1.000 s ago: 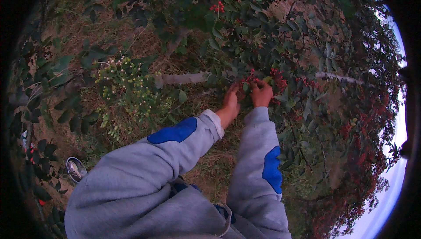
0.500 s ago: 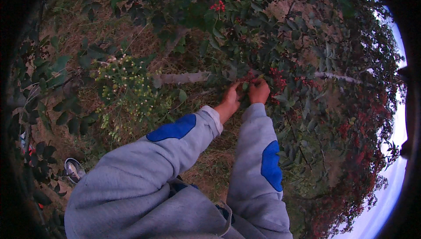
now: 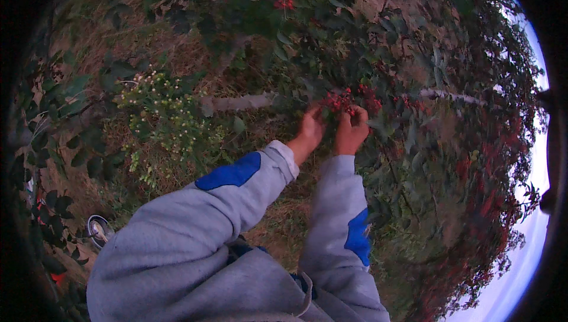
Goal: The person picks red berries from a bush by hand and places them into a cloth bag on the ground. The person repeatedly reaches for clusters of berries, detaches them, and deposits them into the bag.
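A cluster of small red berries (image 3: 338,101) hangs among green leaves in front of me. My left hand (image 3: 310,128) is at its left side, fingers curled in and closed at the cluster's stem end, the tips partly hidden by leaves. From the right and just below, my right hand (image 3: 352,134) reaches into the same cluster, thumb and forefinger bent together in a pinch on the berries. Another bunch of red berries (image 3: 370,98) hangs close beyond the right hand. Both arms wear grey sleeves with blue patches.
A pale branch (image 3: 242,102) runs left of my hands, and its thinner part (image 3: 452,96) shows at right. A plant with small pale buds (image 3: 157,115) grows at left. Dense leafy, red-berried foliage (image 3: 473,204) fills the right. A shoe (image 3: 99,230) shows at lower left.
My right hand has drawn slightly down, its thumb and forefinger showing more plainly. More of the red cluster is visible between the hands. The view has shifted a little.
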Tool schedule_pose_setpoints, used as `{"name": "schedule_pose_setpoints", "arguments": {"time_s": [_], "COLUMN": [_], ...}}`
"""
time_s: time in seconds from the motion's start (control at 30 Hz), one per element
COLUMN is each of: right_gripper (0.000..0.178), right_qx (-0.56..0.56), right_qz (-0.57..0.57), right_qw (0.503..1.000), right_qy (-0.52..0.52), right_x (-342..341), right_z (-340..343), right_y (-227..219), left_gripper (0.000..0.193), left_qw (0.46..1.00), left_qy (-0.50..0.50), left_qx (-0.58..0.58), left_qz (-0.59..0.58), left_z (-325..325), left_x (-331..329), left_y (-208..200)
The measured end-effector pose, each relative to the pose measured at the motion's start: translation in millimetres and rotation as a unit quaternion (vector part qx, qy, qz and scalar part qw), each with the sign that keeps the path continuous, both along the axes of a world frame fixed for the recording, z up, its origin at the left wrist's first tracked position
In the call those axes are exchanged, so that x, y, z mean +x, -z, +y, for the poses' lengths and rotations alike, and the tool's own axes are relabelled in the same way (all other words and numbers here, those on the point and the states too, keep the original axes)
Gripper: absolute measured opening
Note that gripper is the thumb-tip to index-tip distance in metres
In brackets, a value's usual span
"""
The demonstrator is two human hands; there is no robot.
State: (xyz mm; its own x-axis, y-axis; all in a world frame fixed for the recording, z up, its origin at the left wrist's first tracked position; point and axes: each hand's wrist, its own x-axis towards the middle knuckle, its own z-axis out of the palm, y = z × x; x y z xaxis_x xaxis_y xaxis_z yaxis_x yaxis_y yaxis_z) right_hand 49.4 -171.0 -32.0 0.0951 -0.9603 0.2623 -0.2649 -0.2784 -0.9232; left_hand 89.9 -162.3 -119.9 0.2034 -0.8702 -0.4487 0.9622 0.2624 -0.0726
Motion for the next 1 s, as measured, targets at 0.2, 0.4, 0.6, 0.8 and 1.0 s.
{"name": "schedule_pose_setpoints", "arguments": {"time_s": [0.2,0.4,0.6,0.8,1.0], "right_gripper": [0.011,0.015,0.018,0.018,0.015], "right_qx": [0.196,0.332,0.340,0.267,0.220], "right_qz": [-0.338,-0.523,-0.529,-0.418,-0.319], "right_qw": [0.920,0.783,0.776,0.868,0.919], "right_qy": [0.006,-0.059,-0.047,0.030,0.071], "right_x": [-15,-63,-108,-149,-204], "right_z": [65,115,158,193,236], "right_y": [-38,-34,-36,-50,-60], "left_gripper": [0.027,0.034,0.031,0.029,0.025], "left_qw": [0.996,0.990,0.912,0.779,0.768], "left_qy": [-0.014,0.081,0.280,0.312,0.341], "left_qx": [-0.044,-0.047,-0.084,-0.141,-0.144], "left_qz": [-0.073,-0.108,-0.289,-0.526,-0.523], "left_z": [18,74,162,198,217], "left_x": [5,0,-14,-54,-112], "left_y": [-16,-30,-80,-128,-141]}}
